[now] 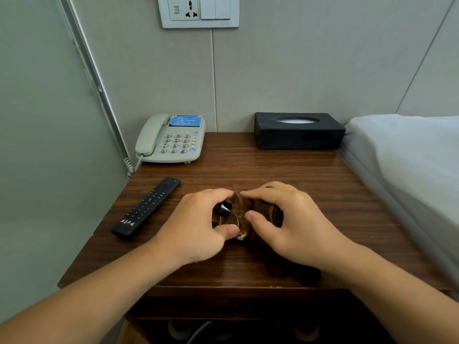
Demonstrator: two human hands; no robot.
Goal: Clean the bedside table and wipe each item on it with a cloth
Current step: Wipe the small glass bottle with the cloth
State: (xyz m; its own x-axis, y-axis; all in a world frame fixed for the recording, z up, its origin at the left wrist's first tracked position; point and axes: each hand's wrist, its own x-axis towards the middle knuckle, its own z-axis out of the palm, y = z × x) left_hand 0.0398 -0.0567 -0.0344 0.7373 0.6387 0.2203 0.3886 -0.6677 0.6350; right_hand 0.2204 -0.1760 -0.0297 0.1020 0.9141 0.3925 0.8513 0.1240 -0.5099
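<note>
Over the middle of the wooden bedside table [248,165], my left hand [198,222] grips a small glass bottle [239,225] of amber liquid with a black cap. My right hand [285,219] holds a dark brown cloth [264,212] bunched against the bottle's right side, thumb and fingers curled around it. More of the cloth trails under my right wrist toward the table's front edge. Most of the bottle is hidden by my fingers and the cloth.
A grey corded telephone [171,139] sits at the back left. A black remote [146,207] lies at the left, and a black tissue box [298,131] stands at the back right. A bed [409,155] borders the table's right side; walls close the left and back.
</note>
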